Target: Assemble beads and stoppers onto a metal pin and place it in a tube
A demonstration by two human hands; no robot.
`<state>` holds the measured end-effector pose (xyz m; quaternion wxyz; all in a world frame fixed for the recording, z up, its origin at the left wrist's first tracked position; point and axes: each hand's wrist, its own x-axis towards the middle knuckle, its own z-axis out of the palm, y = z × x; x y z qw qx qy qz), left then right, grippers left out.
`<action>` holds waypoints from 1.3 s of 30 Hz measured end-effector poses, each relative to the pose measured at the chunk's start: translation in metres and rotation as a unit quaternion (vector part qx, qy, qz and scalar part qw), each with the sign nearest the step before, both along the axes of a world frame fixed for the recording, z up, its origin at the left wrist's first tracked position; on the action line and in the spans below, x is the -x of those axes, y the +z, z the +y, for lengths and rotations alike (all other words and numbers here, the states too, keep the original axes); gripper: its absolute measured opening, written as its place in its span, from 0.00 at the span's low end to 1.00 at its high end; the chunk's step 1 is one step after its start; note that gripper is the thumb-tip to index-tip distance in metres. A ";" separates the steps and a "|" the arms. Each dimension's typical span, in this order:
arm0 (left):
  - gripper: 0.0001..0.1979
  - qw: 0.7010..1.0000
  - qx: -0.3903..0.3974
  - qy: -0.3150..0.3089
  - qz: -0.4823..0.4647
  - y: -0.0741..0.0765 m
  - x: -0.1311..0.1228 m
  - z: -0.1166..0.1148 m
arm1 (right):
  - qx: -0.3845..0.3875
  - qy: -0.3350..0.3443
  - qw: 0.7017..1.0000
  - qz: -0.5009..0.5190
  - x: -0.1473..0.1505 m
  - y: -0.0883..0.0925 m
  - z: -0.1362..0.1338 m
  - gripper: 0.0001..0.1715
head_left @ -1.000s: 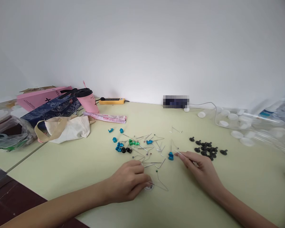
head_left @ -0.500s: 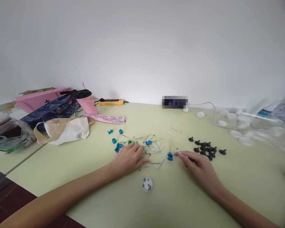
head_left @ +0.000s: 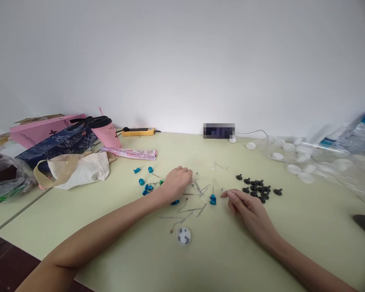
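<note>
My right hand (head_left: 252, 207) pinches a thin metal rod (head_left: 226, 189) right of 1 upright blue fitting (head_left: 213, 200); left hand (head_left: 177, 183)'s over bent wires (head_left: 197, 186) (grip hidden, can't tell).

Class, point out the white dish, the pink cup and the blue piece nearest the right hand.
White dish (head_left: 183, 235), head view: bare floor.
Pink cup (head_left: 107, 136), head view: side below lid.
Blue piece (head_left: 213, 199), head view: middle of its body.

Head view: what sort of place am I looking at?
Probably a makeshift workspace in an ordinary room: a plain table against a wall, with bent metal rods and small blue parts spread out, alongside everyday things like a pink cup.
</note>
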<state>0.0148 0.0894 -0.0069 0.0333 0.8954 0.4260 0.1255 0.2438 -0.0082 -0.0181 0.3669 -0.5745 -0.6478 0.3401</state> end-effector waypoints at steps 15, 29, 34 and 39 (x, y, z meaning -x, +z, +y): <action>0.13 0.680 0.537 -0.057 -0.496 0.003 -0.013 -0.049 | 0.040 0.072 0.996 0.031 0.020 -0.005 -0.025 0.22; 0.14 0.705 0.522 -0.077 -0.473 0.005 -0.021 -0.062 | 0.140 0.132 0.971 0.145 0.029 0.004 -0.030 0.24; 0.16 0.690 0.535 -0.065 -0.483 0.007 -0.020 -0.064 | 0.140 0.124 0.969 0.161 0.028 0.002 -0.029 0.24; 0.16 0.701 0.527 -0.071 -0.476 0.005 -0.020 -0.065 | 0.147 0.121 0.967 0.168 0.028 0.001 -0.030 0.24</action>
